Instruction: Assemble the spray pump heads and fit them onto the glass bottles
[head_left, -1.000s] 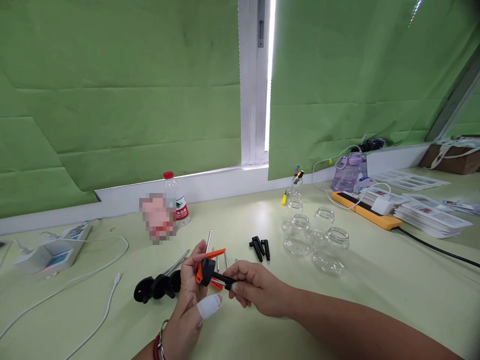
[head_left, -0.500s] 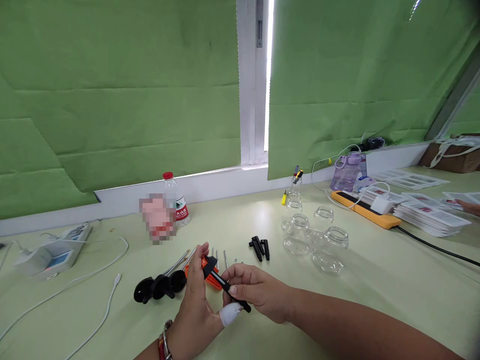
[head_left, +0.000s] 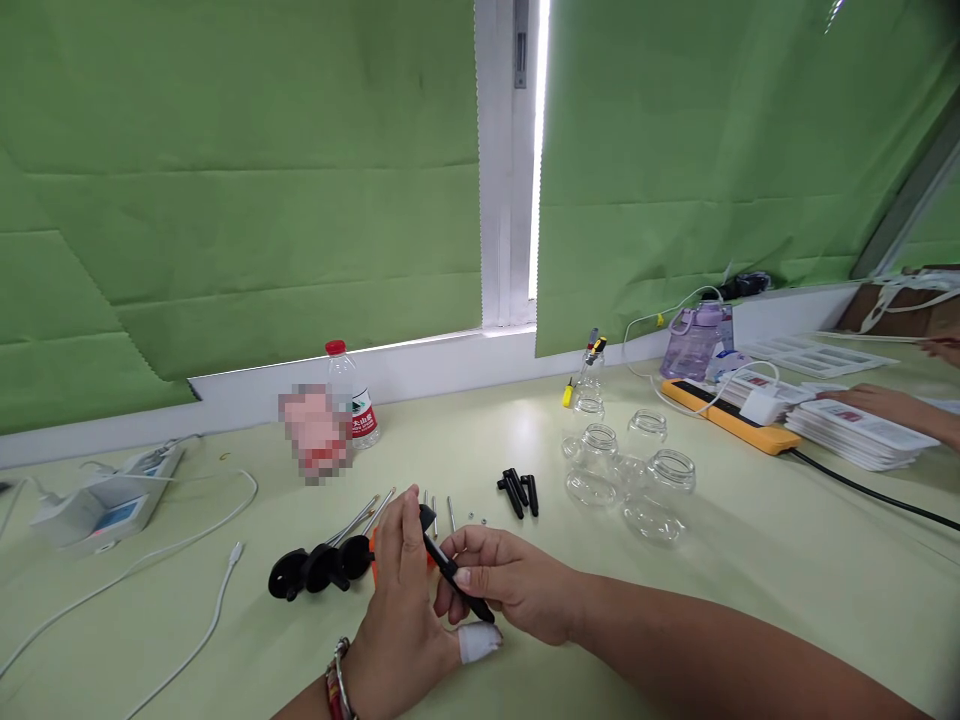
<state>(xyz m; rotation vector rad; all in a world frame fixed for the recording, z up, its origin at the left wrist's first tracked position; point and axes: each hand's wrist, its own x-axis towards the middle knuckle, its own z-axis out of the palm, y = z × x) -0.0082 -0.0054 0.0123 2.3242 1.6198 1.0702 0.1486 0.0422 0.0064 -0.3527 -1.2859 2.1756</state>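
pale green tabletop (head_left: 465, 440) is spreading beneath a black plastic tubular handle (head_left: 474, 603), which your right hand (head_left: 521, 585) is pinching; your left hand (head_left: 409, 615), its grip impossible to tell, is now hiding more orange plastic (head_left: 373, 546), perhaps bracing; a co-worker's hand (head_left: 862, 399) is newly reaching over stacked white cards (head_left: 862, 440).

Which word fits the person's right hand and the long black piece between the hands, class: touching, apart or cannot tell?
Touching. The head view shows the right hand gripping the long black piece, its thumb lying against it without a gap.
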